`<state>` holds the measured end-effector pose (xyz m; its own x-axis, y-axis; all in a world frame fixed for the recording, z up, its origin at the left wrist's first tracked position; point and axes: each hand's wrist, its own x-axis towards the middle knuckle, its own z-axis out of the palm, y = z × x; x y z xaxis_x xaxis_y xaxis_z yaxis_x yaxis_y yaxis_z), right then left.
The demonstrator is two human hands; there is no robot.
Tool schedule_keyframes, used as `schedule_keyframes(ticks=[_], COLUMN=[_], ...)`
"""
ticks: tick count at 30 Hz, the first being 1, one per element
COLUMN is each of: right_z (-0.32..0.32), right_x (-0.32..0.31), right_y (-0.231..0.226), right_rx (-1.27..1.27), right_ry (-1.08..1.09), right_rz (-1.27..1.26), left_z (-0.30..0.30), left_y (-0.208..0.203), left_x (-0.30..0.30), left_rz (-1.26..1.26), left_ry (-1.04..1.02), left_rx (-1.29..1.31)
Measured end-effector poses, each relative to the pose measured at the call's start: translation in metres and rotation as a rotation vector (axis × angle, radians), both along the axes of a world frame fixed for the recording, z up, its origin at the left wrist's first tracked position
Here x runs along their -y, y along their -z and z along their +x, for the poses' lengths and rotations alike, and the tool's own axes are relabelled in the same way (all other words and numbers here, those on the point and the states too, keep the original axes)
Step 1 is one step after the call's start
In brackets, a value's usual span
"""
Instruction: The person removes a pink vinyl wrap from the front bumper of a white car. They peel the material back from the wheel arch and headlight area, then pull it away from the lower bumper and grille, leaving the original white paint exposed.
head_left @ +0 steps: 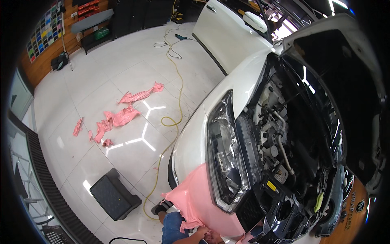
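Low at the bottom edge, my left hand (203, 232) is against the lower part of a pink film (221, 213). Its fingers are mostly hidden, so their grip is unclear. The film covers the front corner of a white car's bumper (190, 156), below the headlight (223, 152). A loose, wrinkled flap of film (182, 201) sticks out past the bumper's left side. My right hand cannot be made out. Beside the bumper are a leg in blue denim (172, 225) and a dark shoe (161, 206).
Left of the car stands a black step stool (115, 195). Torn pink film scraps (122, 116) lie on the tiled floor. A yellow hose (178, 93) snakes along the car. The bonnet (341, 77) is raised over the engine bay (276, 134); the door (233, 34) hangs open.
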<state>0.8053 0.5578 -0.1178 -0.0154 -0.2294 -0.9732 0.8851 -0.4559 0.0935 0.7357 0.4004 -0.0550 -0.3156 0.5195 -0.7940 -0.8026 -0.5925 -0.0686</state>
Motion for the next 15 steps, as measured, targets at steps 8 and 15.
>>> schedule_keyframes(ticks=[8,15], right_z=[-0.026,-0.004], right_x=[0.047,0.030], right_y=[-0.072,-0.103], right_rx=[-0.702,-0.857], right_ry=[-0.534,-0.747], right_rz=[0.123,0.318], left_z=[-0.021,0.011], left_y=[-0.004,-0.020], left_x=[0.015,0.020], left_rz=[-0.066,-0.150], left_ry=[0.082,0.211], left_rx=[-0.034,0.011])
